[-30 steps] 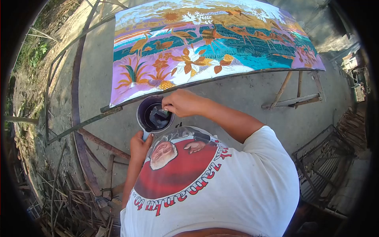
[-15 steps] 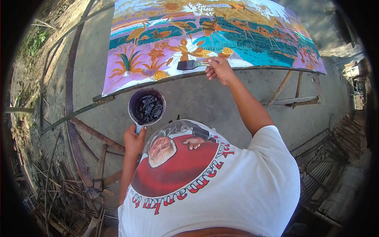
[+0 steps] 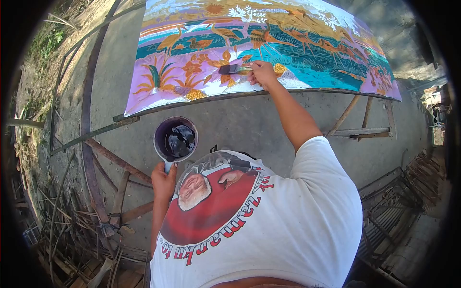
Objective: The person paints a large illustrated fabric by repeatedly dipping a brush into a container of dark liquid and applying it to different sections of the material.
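My left hand [image 3: 164, 180] grips the handle of a dipper [image 3: 158, 144] with dark purple liquid [image 3: 181, 141] inside, held below the cloth's near edge. In my right hand [image 3: 262, 75] is a wide flat paintbrush [image 3: 229, 69], its dark bristles pointing left. The bristles lie over the white and orange flower area of a stretched painted cloth [image 3: 307, 82]. Orange birds, plants and teal water cover that cloth. Around the brush the flower ground is lilac and white. Whether the bristles press on the cloth is hard to tell.
A dark wooden bar [image 3: 225, 97] runs along the cloth's near edge, with wooden legs [image 3: 345, 114] underneath. Poles [image 3: 117, 157] form a frame at left. Sticks [image 3: 72, 225] lie piled at lower left, and a slatted rack [image 3: 391, 211] stands at right. The ground is grey concrete [image 3: 249, 122].
My right hand has moved the brush slightly farther up the cloth, over the flower. Lilac now shows where the flower ground was white. The dipper sits slightly lower in view.
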The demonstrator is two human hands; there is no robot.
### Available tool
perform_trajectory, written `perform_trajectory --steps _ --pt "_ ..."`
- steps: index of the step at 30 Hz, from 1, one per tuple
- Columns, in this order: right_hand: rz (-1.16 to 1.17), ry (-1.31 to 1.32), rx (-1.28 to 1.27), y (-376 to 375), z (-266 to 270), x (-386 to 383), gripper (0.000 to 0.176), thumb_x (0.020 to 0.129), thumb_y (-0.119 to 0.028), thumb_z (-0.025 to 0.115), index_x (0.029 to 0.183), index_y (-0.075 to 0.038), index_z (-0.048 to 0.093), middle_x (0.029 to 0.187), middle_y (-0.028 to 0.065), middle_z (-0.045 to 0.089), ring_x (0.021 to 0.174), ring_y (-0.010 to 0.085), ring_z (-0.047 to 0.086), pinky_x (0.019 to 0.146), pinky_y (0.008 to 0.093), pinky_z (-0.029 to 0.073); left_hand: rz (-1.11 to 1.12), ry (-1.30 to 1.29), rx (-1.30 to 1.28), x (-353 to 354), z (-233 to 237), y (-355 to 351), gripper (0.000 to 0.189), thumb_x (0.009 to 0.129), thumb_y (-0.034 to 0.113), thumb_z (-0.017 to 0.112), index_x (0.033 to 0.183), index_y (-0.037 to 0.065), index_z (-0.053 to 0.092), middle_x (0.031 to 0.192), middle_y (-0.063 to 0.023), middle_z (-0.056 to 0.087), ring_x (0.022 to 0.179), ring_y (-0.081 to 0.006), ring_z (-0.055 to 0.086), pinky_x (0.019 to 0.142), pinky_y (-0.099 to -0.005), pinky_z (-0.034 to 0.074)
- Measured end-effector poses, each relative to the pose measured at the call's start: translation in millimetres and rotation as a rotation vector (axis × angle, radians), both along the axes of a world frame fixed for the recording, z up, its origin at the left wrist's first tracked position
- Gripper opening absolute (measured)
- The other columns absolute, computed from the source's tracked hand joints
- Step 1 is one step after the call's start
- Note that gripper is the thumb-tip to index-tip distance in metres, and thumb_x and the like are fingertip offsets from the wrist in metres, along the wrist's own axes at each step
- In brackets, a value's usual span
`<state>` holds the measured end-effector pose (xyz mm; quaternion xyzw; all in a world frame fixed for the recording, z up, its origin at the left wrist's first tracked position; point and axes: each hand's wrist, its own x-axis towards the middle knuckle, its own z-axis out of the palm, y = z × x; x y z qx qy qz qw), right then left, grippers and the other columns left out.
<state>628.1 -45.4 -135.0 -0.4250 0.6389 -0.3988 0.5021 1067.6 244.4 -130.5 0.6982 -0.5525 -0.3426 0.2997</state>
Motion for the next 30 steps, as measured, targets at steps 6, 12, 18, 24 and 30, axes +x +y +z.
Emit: perform_trajectory --steps 6,12,18,24,30 --pt "-0.286 0.084 -0.145 -41 -22 -22 0.025 0.105 -0.018 0.059 0.112 0.003 0.07 0.074 0.0123 0.069 0.055 0.019 0.067 0.047 0.0344 0.057 0.032 0.031 -0.024 -2 -1 7 0.039 0.092 0.02 0.076 0.072 0.001 0.048 0.06 -0.0049 0.045 0.062 -0.0112 0.039 0.052 -0.0371 0.035" --pt "-0.06 -0.002 -0.061 -42 -13 8 0.025 0.104 -0.016 0.059 0.11 0.005 0.07 0.075 0.0145 0.071 0.055 0.0205 0.069 0.048 0.036 0.059 0.022 -0.007 0.006 -2 5 3 0.036 0.093 0.02 0.076 0.074 0.0 0.052 0.061 -0.0047 0.05 0.062 -0.0103 0.041 0.053 -0.0357 0.036" --pt "-0.022 -0.009 -0.016 -40 -8 8 0.027 0.107 -0.021 0.057 0.117 0.001 0.069 0.077 0.0097 0.068 0.057 0.0165 0.066 0.049 0.0318 0.058 0.028 0.059 0.003 -8 12 -3 0.033 0.092 0.019 0.077 0.075 0.001 0.056 0.059 -0.002 0.048 0.059 -0.0081 0.04 0.05 -0.0346 0.035" --pt "0.406 0.018 0.153 11 47 37 0.03 0.107 -0.025 0.057 0.119 -0.001 0.072 0.073 0.0067 0.065 0.054 0.015 0.065 0.047 0.0301 0.056 -0.03 0.025 0.009 -8 3 -15 0.037 0.092 0.02 0.077 0.073 0.0 0.053 0.057 -0.0038 0.046 0.058 -0.0091 0.04 0.05 -0.0371 0.034" --pt "0.332 0.682 0.027 39 136 5 0.028 0.105 -0.023 0.06 0.114 0.0 0.074 0.068 0.0052 0.063 0.047 0.013 0.06 0.046 0.0296 0.053 -0.153 -0.041 -0.006 -10 3 -29 0.036 0.091 0.022 0.078 0.075 -0.001 0.055 0.057 -0.0097 0.047 0.057 -0.0121 0.041 0.05 -0.04 0.035"
